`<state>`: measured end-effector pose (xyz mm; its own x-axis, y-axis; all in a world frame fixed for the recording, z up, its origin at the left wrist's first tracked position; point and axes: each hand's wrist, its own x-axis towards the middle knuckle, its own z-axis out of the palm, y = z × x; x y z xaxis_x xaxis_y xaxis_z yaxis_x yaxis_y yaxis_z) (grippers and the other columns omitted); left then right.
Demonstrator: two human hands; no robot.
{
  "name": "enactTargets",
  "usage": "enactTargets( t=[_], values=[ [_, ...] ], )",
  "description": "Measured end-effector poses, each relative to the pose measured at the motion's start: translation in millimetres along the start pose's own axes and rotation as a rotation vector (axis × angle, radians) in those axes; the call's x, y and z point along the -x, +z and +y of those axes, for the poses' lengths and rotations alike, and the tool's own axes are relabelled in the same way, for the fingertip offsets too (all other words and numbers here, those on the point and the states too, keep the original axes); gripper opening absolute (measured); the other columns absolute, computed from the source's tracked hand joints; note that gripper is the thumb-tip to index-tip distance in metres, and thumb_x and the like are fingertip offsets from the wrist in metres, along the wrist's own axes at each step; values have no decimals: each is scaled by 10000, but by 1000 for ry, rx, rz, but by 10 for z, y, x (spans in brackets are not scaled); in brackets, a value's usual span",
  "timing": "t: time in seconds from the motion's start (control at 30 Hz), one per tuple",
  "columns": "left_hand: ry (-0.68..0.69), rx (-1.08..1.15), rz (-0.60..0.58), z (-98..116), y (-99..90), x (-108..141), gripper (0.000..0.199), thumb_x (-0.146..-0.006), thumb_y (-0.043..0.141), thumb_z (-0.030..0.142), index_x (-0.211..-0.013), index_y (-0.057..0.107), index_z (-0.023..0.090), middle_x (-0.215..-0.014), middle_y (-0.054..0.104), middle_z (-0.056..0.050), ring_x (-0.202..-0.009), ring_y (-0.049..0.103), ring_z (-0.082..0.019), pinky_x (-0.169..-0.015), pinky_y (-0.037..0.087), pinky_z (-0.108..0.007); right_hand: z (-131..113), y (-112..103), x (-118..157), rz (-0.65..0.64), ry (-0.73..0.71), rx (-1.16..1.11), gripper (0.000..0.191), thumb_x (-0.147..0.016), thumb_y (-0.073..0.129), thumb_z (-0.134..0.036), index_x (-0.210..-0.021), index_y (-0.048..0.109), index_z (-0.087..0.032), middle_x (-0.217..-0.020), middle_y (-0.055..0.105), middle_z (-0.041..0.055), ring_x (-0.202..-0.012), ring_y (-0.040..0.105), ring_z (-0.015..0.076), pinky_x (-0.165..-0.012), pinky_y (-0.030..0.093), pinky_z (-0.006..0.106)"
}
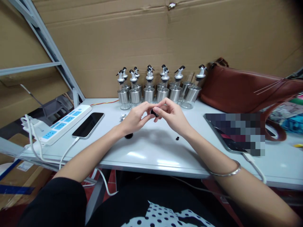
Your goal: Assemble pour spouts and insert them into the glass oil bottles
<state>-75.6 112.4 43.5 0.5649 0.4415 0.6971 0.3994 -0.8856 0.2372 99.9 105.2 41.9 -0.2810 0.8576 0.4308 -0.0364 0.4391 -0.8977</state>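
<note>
Above the middle of the white table, my left hand (137, 117) and my right hand (172, 114) meet at the fingertips. Between them they pinch a small black part (154, 112), mostly covered by the fingers. Partly hidden beside my left hand is a shiny silver piece (122, 117). A round black piece (129, 136) lies under my left wrist. One tiny black piece (177, 138) rests on the table near my right wrist. Behind the hands stand several glass and steel bottles (149, 94) with silver and black pourer tops.
At the left are a white power strip (65, 123) and a charging phone (89, 125). A brown leather bag (246, 88) sits at the right behind a dark device (227, 138), partly pixelated, with a white cable (255, 167). Cardboard (106, 47) walls the back.
</note>
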Motion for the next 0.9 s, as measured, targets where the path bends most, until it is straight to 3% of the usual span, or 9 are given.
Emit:
enactTargets(
  t=[0.1, 0.3, 0.47, 0.67, 0.8, 0.9],
  values=[
    [-74, -106, -116, -15, -22, -5, 323, -903, 506, 200, -1224, 476, 178, -945, 631, -51, -819, 602, -151, -759, 475, -280, 63, 39, -4, 47, 0, 17, 382, -733, 693, -496, -805, 457, -205, -675, 631, -32, -588, 616, 133, -596, 455, 280],
    [-394, -356, -444, 0, -25, 17, 392, -906, 488, 414, -1218, 405, 192, -839, 656, -17, -660, 630, -194, -581, 431, -275, 116, 100, 10, 83, 30, 85, 246, -794, 613, -405, -823, 484, -198, -656, 613, -34, -575, 587, 120, -569, 409, 266],
    [-503, -485, -510, 61, -40, -20, 382, -924, 426, 421, -1205, 408, 162, -874, 689, -56, -758, 666, -244, -634, 457, -305, 78, 103, 5, 131, 0, 63, 218, -779, 608, -377, -822, 488, -200, -646, 615, -43, -547, 573, 109, -557, 408, 264],
    [-544, -641, -781, -9, -47, 23, 307, -921, 386, 382, -1025, 559, 151, -881, 694, -122, -850, 666, -297, -683, 472, -349, 47, 69, -14, 176, 10, 82, 180, -780, 591, -358, -810, 520, -195, -604, 593, -57, -535, 583, 109, -568, 410, 270],
    [-517, -642, -784, -8, -15, 35, 304, -926, 374, 350, -1039, 573, 150, -869, 683, -126, -824, 656, -287, -686, 470, -354, 39, 68, -14, 175, 9, 86, 184, -778, 596, -363, -797, 521, -196, -600, 599, -56, -525, 579, 108, -566, 415, 272],
    [-522, -749, -688, 14, -10, 46, 301, -906, 439, 349, -1075, 562, 132, -1011, 650, -155, -971, 608, -292, -786, 469, -368, 34, 71, -16, 184, 9, 87, 191, -777, 596, -370, -791, 522, -195, -585, 590, -60, -515, 574, 107, -568, 418, 274]
  ],
)
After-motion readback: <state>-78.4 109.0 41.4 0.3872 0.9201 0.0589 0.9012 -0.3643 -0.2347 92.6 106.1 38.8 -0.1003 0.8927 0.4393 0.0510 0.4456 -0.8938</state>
